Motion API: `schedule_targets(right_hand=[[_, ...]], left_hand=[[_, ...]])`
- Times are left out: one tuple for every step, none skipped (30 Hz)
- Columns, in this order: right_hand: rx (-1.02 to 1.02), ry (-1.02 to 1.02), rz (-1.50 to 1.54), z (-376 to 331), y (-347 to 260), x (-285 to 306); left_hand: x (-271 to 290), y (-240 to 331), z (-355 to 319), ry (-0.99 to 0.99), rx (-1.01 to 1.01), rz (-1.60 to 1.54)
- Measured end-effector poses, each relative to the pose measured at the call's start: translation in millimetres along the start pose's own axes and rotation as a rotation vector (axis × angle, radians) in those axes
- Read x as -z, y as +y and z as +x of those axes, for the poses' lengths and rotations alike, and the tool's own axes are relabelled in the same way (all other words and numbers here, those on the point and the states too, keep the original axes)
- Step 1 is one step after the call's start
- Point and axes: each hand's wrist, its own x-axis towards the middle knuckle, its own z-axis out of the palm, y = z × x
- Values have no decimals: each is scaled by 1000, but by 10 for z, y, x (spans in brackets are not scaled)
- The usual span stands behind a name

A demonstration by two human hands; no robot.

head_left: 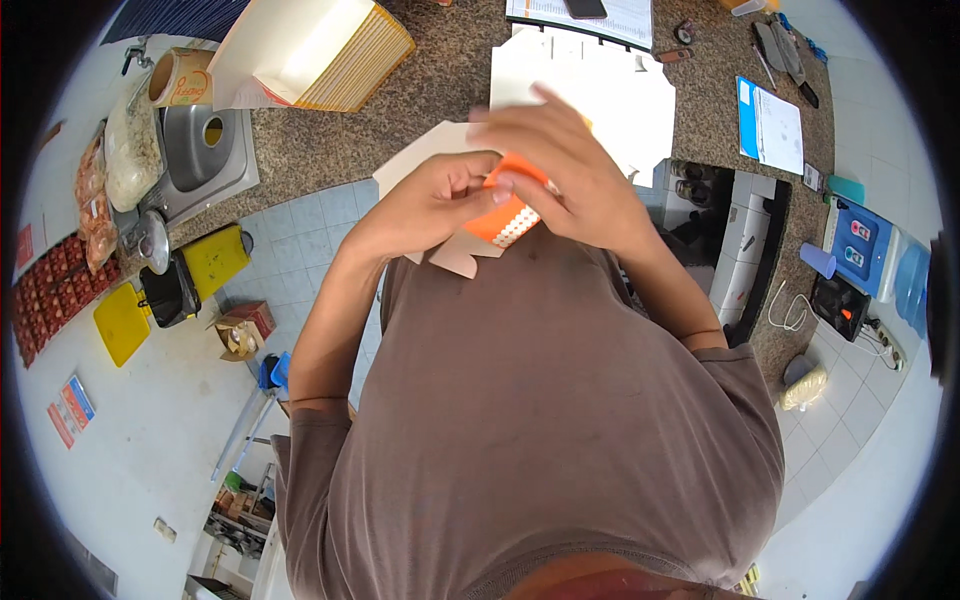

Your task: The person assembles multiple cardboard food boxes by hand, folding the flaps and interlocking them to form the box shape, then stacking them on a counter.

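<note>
Close in front of my chest I hold a partly folded cardboard box (512, 212), white inside and orange with white dots outside. My left hand (425, 205) grips its left side, thumb lying along the orange panel. Across the far side reaches my right hand (575, 175), its thumb against the orange flap; its fingers are slightly smeared by motion. A white side flap sticks out past my left wrist, and a rounded tab hangs below. Much of the box is hidden behind my hands. Just beyond lie flat white box blanks (640, 115) on the counter.
A stack of folded boxes (350, 60) stands on the granite counter (440, 85) at the far left, near a steel sink (195, 160) and a tape roll (180, 78). Papers with a phone (585, 8) lie at the back. A clipboard (770, 125) is at the right.
</note>
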Motion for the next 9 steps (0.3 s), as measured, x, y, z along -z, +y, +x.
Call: schedule_targets(right_hand=[[11,121,-106,37,-27,6],[21,196,-121,23,-18,19],[31,271,-134,16,-11,29],[40,299,-56,-73,48,54],[48,327,22,-113,80,67],[97,270,24,-102,63,81],[146,213,26,-96,31,92],[122,220,-39,-86,-16,49],[124,221,-42,-82,-17,58]], left_hand=[[12,14,48,32,-21,1],[16,32,88,64,-42,2],[15,89,113,135,-75,-112],[10,168,138,206,-109,-227],[7,212,162,277,-142,-342],[5,198,197,299,-231,-461],[-20,203,226,309,-271,-528],[-58,209,259,317,-310,-595],[-117,217,293,325,-349,-663]])
